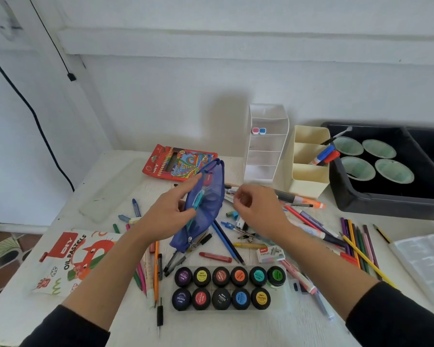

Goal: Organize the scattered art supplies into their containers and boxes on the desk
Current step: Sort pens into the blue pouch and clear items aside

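My left hand point(166, 211) grips a blue mesh pencil pouch point(207, 196) and holds it tilted above the middle of the desk, with a teal pen and a red item showing inside. My right hand point(258, 209) hovers just right of the pouch with its fingers loosely curled, and I see nothing in them. Loose pens, markers and crayons point(226, 236) lie scattered under both hands. A row of coloured pencils point(358, 246) lies to the right.
A red coloured-pencil box point(178, 162) and an oil pastels box point(70, 259) sit on the left. A poster paint set point(226, 288) is in front. A clear drawer unit point(263, 144), a cream holder point(308, 176), a black tray point(386, 199) and a white palette point(426, 259) stand right.
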